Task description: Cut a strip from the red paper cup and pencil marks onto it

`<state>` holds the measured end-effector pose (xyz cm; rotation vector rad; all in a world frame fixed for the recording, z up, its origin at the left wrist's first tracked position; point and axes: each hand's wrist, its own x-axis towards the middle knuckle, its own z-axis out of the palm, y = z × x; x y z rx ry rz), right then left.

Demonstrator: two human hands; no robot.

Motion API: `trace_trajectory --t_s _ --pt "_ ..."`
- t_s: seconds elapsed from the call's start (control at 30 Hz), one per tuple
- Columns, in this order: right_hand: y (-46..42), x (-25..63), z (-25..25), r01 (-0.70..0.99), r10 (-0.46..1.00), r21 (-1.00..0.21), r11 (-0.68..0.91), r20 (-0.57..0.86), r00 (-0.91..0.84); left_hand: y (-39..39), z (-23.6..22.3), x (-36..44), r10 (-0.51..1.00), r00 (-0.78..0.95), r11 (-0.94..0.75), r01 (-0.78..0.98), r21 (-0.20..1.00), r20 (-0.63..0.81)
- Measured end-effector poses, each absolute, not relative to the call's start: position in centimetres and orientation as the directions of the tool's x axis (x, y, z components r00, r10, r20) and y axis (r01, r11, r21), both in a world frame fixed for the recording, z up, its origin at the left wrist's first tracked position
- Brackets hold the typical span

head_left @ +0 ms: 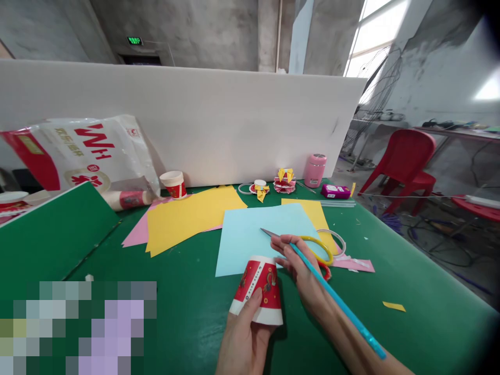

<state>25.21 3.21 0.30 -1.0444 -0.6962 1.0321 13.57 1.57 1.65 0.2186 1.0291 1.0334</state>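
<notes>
My left hand (244, 338) grips a red and white paper cup (260, 289) turned upside down on the green table (410, 271), its base lying on the near edge of a light blue paper sheet (253, 237). My right hand (300, 271) is closed around a long teal pencil (336, 299), its grey tip touching the blue sheet just beyond the cup. Scissors with yellow and red handles (322, 255) lie under my right hand.
Yellow sheets (187, 219) and pink sheets (136, 234) lie behind the blue one. Along the white board stand another cup (174, 184), small paper crafts (284, 180), a pink container (314, 170), a purple box (335, 191) and a large plastic bag (82, 151). A red chair (406, 161) stands to the right.
</notes>
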Motion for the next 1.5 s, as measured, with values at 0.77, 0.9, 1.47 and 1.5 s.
trace_trajectory --t_s 0.77,0.9,1.47,1.5 --pt "1.8 25.1 -0.8 -0.081 0.967 -0.984 0.159 0.139 0.211 1.2 -0.7 14.1 0.847 0.251 0.502 -0.667 0.551 -0.468" --pt "1.8 24.9 -1.2 -0.054 0.973 -0.991 0.122 0.108 0.205 1.3 -0.5 14.3 0.814 0.268 0.549 -0.644 0.532 -0.516" --pt "1.5 24.4 -0.9 0.178 0.966 -0.976 0.122 0.158 0.204 1.4 -0.6 14.2 0.791 0.336 0.579 -0.681 0.449 -0.512" --pt "1.5 24.4 -0.9 0.183 0.966 -0.976 0.120 0.157 0.204 1.4 -0.6 14.2 0.789 0.334 0.580 -0.684 0.442 -0.516"
